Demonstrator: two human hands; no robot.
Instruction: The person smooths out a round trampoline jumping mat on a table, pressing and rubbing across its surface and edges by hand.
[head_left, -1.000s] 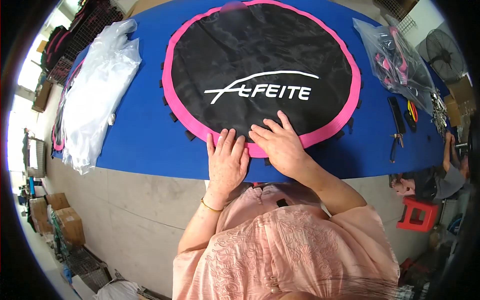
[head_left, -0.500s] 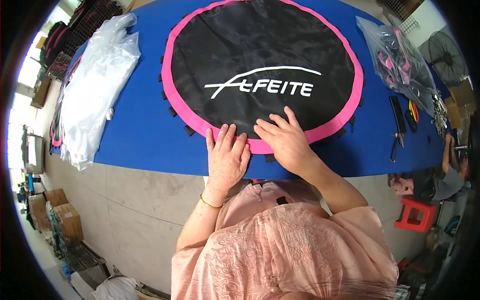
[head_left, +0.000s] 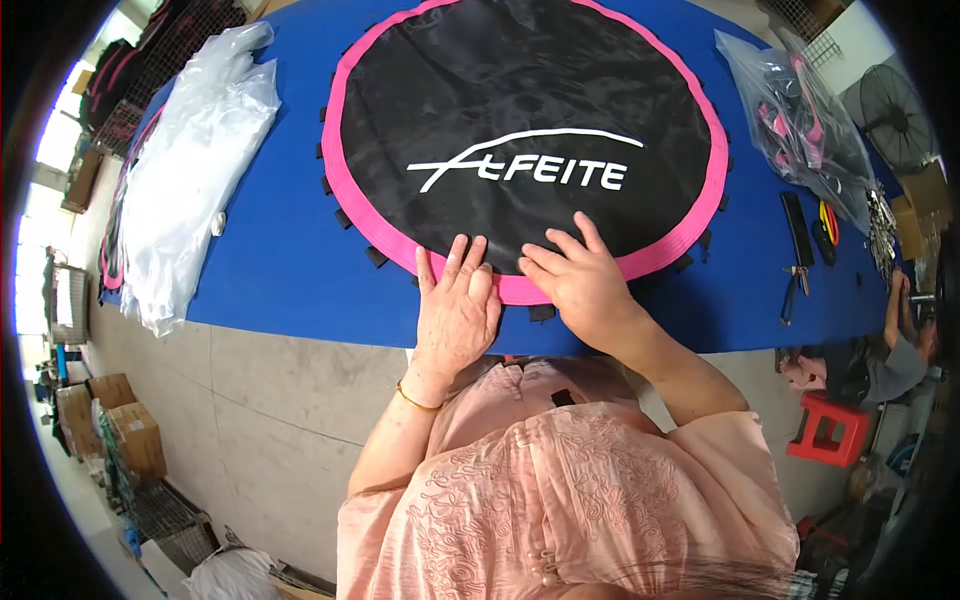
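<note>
A round black trampoline mat (head_left: 520, 90) with a pink border and white lettering lies flat on the blue table (head_left: 290, 270). Short black tabs stick out around its edge. My left hand (head_left: 456, 305) rests on the near border, fingers stretched out and pointing away from me. To its right, my right hand (head_left: 578, 280) lies over the border with spread fingers reaching onto the black fabric. Neither hand grips anything. Parts of the near edge are hidden under both hands.
Clear plastic bags (head_left: 195, 170) are piled at the table's left. On the right lie a plastic bag (head_left: 800, 130) with pink and black pieces, a black-handled tool (head_left: 795, 225) and metal hooks (head_left: 881, 230). A red stool (head_left: 829, 429) and another person (head_left: 895, 360) are beyond the table.
Both hands have shifted slightly on the border, the right one a little to the right. The mat lies nearly as before.
</note>
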